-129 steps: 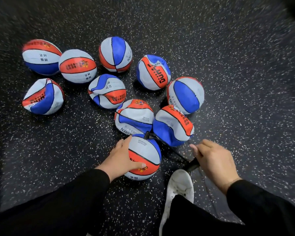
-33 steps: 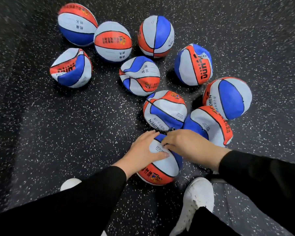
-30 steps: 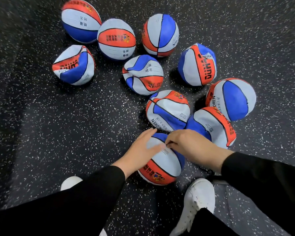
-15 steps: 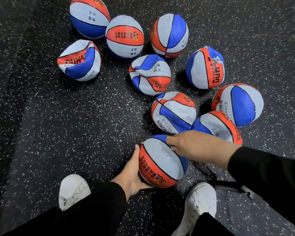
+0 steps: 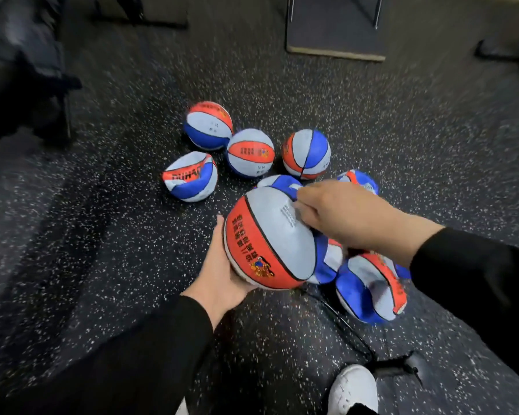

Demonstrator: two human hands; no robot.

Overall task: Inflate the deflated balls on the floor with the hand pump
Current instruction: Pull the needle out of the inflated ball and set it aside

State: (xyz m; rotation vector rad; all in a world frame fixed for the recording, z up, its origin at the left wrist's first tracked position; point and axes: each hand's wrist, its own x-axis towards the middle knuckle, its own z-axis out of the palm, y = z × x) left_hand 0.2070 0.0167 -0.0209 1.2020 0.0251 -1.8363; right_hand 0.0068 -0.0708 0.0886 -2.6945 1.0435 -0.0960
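Dark speckled rubber floor (image 5: pixel 132 235), a bunch of saggy balls (image 5: pixel 191 176) scattered mid-floor. Left hand (image 5: pixel 219 277) cups the round ball (image 5: pixel 270 238) from underneath, lifted up. Right hand (image 5: pixel 339 214) curls on top, can't tell what it's pinching. Pump hose (image 5: pixel 339 322) trails near the white shoe (image 5: pixel 352 389).

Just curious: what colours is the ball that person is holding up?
The held ball shows orange-red and pale grey-white panels with black seams and a blue edge; head view.
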